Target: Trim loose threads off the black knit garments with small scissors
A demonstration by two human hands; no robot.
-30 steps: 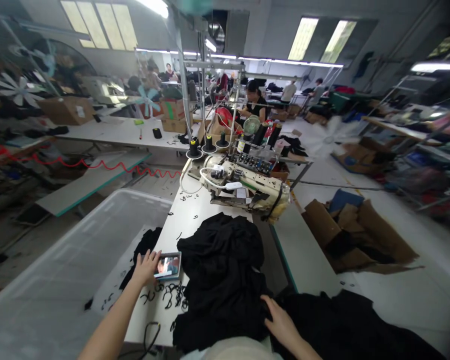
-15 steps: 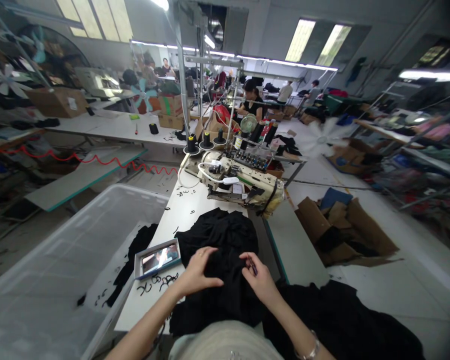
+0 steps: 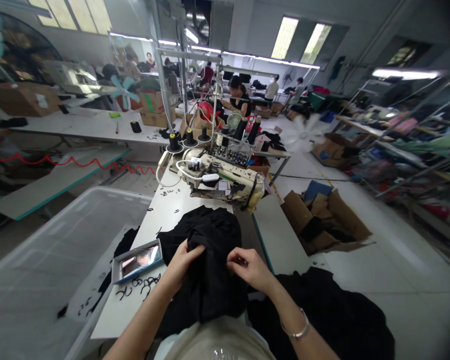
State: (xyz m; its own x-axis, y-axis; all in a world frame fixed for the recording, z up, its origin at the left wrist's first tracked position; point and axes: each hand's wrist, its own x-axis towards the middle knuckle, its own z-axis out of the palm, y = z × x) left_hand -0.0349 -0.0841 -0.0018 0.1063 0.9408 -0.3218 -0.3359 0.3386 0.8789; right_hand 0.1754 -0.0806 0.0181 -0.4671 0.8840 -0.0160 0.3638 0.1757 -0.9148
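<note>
Black fabric [image 3: 213, 285] lies bunched on the white sewing table [image 3: 112, 316] and hangs toward my lap. My left hand [image 3: 182, 262] is closed on a raised fold of it, thumb and fingers pinching the cloth. Just to the right, my right hand [image 3: 249, 267] is closed, its fingertips at the edge of the fabric. A small dark tool shows partly among its curled fingers; its kind cannot be made out. Beyond the cloth stands a cream sewing machine [image 3: 225, 177] with several thread cones behind it.
A phone in a shallow box [image 3: 137, 261] lies left of the cloth, near black thread scraps [image 3: 140, 286]. A translucent plastic bin [image 3: 60, 250] stands at the left. More black fabric [image 3: 322, 315] is at my right, with an open cardboard box [image 3: 326, 220] beyond. A person [image 3: 240, 97] sits further back.
My left hand has gone from open above the cloth to pinching and lifting a fold. My right hand's fingers have curled closer at the fabric. The view has shifted slightly right.
</note>
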